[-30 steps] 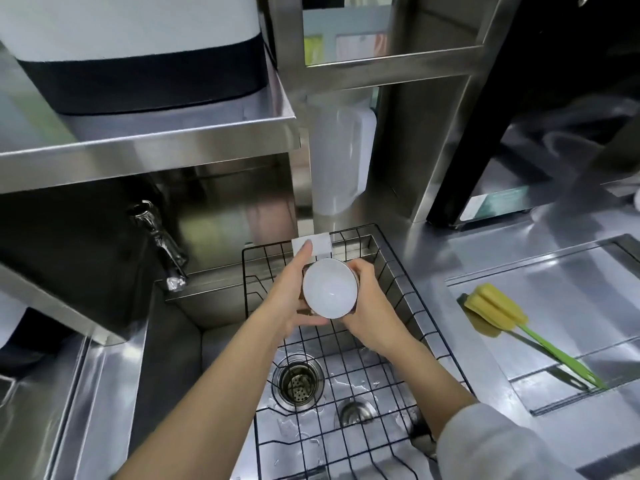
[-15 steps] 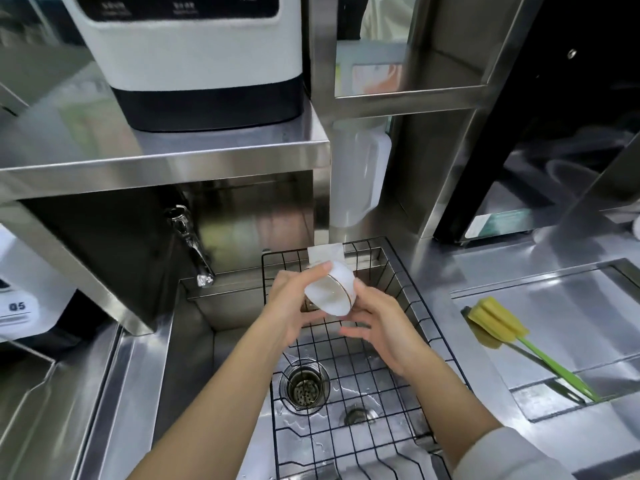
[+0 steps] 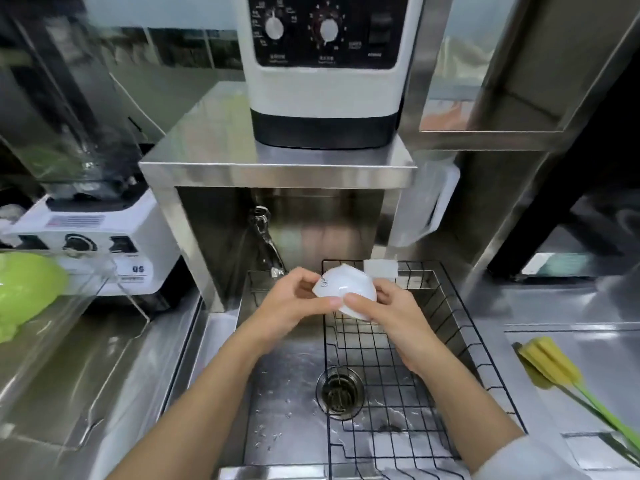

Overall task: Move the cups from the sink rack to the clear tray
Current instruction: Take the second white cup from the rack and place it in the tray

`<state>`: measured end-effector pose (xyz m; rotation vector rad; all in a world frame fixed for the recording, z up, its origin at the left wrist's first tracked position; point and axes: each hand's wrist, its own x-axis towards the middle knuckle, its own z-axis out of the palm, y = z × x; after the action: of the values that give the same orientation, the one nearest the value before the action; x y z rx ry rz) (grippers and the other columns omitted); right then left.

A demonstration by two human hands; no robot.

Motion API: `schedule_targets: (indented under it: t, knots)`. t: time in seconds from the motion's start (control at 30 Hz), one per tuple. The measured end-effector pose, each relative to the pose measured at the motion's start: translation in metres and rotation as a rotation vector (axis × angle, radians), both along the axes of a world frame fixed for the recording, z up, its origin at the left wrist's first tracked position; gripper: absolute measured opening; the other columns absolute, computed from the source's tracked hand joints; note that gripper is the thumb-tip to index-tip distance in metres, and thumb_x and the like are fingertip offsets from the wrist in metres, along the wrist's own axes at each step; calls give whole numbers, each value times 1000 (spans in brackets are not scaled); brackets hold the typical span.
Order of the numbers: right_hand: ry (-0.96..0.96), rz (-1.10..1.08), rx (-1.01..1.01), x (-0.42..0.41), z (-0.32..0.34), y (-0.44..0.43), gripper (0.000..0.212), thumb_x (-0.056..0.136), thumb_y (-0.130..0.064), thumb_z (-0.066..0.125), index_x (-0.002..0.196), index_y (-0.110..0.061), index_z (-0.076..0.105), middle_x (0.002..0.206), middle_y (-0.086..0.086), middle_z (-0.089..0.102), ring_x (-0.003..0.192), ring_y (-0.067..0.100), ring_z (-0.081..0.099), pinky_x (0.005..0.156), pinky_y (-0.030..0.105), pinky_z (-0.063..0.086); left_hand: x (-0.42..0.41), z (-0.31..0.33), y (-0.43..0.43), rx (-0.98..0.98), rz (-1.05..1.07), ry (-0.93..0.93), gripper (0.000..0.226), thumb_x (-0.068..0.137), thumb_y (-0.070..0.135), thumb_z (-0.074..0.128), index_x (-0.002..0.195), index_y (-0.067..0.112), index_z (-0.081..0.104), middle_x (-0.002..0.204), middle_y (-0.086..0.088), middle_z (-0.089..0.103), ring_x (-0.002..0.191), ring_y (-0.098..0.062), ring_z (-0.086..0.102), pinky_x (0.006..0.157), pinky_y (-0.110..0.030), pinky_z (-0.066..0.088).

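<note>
A small white cup (image 3: 346,291) is held over the sink, tipped so that its base with a dark mark faces up and left. My left hand (image 3: 294,301) grips it from the left and my right hand (image 3: 388,311) holds it from the right. Under the hands the black wire sink rack (image 3: 408,375) fills the right part of the sink; I see no other cup in it. The clear tray (image 3: 86,306) stands on the counter at the left, with a green object (image 3: 24,292) behind its wall.
A faucet (image 3: 266,237) juts out just left of the hands, under a steel shelf (image 3: 277,168) carrying a white appliance (image 3: 325,71). A blender base (image 3: 97,237) stands at the left. A yellow sponge brush (image 3: 550,365) lies at the right. The drain (image 3: 339,393) is below.
The view has swung left and up, bringing the blender and clear tray into sight. The cup has been turned over between both hands, its base now facing up.
</note>
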<state>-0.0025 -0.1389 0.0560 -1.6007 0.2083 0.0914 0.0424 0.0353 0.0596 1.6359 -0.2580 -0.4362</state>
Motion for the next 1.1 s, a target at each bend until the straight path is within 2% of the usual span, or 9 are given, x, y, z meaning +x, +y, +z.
schedule_targets:
  t: [0.13, 0.27, 0.37, 0.5, 0.63, 0.77, 0.87, 0.97, 1.1]
  knots:
    - [-105, 99, -108, 2, 20, 41, 62, 62, -36, 78, 117, -19, 56, 113, -2, 65, 103, 11, 61, 72, 17, 51, -13, 19, 49, 65, 68, -128, 54, 51, 43, 78, 95, 18, 60, 103, -4, 67, 95, -13, 60, 87, -30, 46]
    - [-214, 219, -128, -1, 40, 92, 64, 56, -44, 80, 113, -27, 57, 110, -10, 64, 95, -1, 61, 69, 8, 48, -28, 35, 105, 105, 139, -208, 50, 51, 43, 79, 93, 24, 59, 101, 3, 67, 98, -13, 61, 92, -34, 46]
    - [-263, 266, -148, -1, 51, 133, 65, 47, -55, 73, 107, -34, 57, 110, -11, 64, 95, -2, 61, 71, 11, 49, -36, 48, 148, 163, 190, -256, 49, 52, 48, 79, 93, 31, 59, 106, 4, 66, 106, -16, 60, 97, -40, 45]
    - [-350, 276, -197, -1, 66, 188, 55, 51, -43, 79, 99, -40, 54, 102, -18, 61, 87, -13, 59, 69, 7, 47, -46, 66, 202, 207, 220, -311, 55, 55, 44, 81, 103, 30, 60, 111, 6, 64, 107, -10, 59, 93, -30, 47]
    - [-406, 296, -299, -2, 78, 240, 69, 56, -34, 85, 116, -28, 52, 108, -15, 58, 100, 0, 56, 81, 17, 48, -53, 82, 258, 305, 231, -400, 48, 66, 25, 81, 106, 34, 55, 108, 23, 54, 92, 18, 52, 74, 1, 40]
    - [-429, 349, -315, -7, 83, 290, 63, 61, -35, 83, 113, -37, 48, 108, -25, 54, 101, -5, 53, 80, 14, 44, -55, 87, 308, 375, 260, -466, 61, 59, 31, 84, 114, 29, 58, 113, 14, 58, 103, 8, 52, 87, -7, 37]
    - [-445, 370, -331, -10, 80, 323, 65, 60, -36, 83, 115, -37, 48, 109, -27, 53, 97, -11, 52, 75, 7, 42, -58, 83, 340, 368, 233, -471, 59, 58, 27, 85, 107, 38, 53, 110, 17, 56, 99, 17, 50, 86, -1, 37]
    - [-451, 426, -334, -10, 76, 345, 73, 56, -34, 86, 119, -34, 49, 116, -20, 55, 97, -16, 52, 74, -2, 39, -59, 75, 366, 428, 207, -459, 80, 54, 31, 85, 124, 32, 46, 119, 7, 50, 109, 6, 49, 93, -14, 38]
    - [-414, 497, -373, -8, 69, 362, 76, 52, -39, 86, 118, -39, 49, 118, -20, 56, 104, -9, 54, 84, 7, 42, -66, 71, 387, 504, 173, -446, 90, 52, 36, 85, 132, 33, 43, 119, 8, 46, 113, -6, 46, 99, -23, 35]
